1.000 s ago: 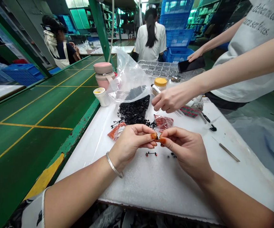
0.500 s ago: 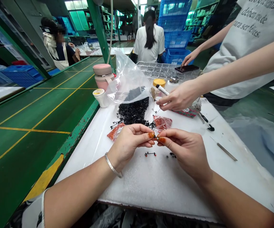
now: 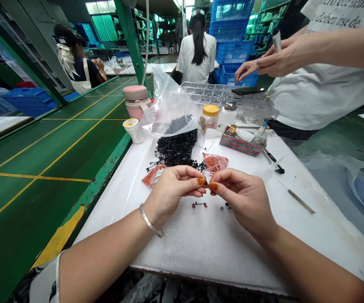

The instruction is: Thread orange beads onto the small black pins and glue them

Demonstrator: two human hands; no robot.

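My left hand point(image 3: 178, 185) and my right hand point(image 3: 243, 195) meet fingertip to fingertip above the white tabletop. Between them is a small black part point(image 3: 206, 184), pinched by my left thumb and forefinger, with my right thumb and forefinger closed at its other end. Most of it hides behind the fingers. Below lies a thin black rod piece with red-orange ends point(image 3: 199, 205). A few tiny black round pieces point(image 3: 224, 207) sit beside my right hand. Beyond my hands, a clear bag spills a heap of black rod parts point(image 3: 175, 147), flanked by bags of small orange pieces point(image 3: 215, 162).
Behind the heap stand a pink cup point(image 3: 136, 101), a white tub point(image 3: 132, 129) and a yellow-lidded jar point(image 3: 210, 115). A patterned box point(image 3: 241, 143), a thin metal tool point(image 3: 301, 201) and a phone point(image 3: 248, 91) are on the right. A co-worker's hands point(image 3: 279, 59) hold a marker.
The co-worker's hand with the marker has drawn back from above the table to the upper right, baring the patterned box. My hands stay nearly in place, fingers shifting slightly on the small part.
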